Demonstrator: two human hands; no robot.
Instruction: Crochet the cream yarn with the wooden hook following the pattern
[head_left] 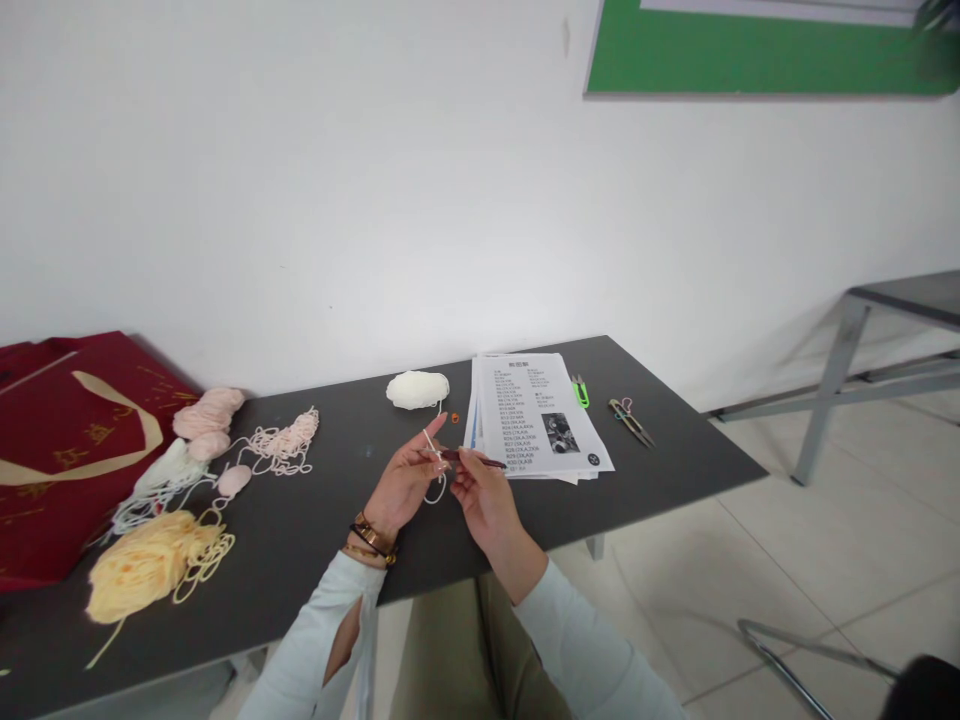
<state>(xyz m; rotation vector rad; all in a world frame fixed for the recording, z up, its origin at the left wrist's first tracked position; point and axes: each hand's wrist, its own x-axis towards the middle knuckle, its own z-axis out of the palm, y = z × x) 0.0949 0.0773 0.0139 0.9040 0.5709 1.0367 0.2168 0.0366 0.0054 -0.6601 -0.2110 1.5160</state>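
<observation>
My right hand [484,495] grips a dark red crochet hook [491,462], its handle end pointing right over the printed sheets. Close beside it, my left hand [409,475] pinches white yarn [436,490] near the hook's tip, its index finger raised with a strand across it. The strand leads up to a white yarn ball [418,390] lying on the table behind my hands. A small loop of yarn hangs below the fingers. Whatever stitches sit between the fingertips are too small to make out.
Printed pattern sheets [540,415] lie right of my hands, beside green thread snips [580,391] and small scissors [631,422]. A tiny orange piece [454,418] lies near the ball. Leftward are yellow yarn [142,565], pink yarn [210,415] and a red gift bag [67,450]. The table's edge [667,510] runs rightward.
</observation>
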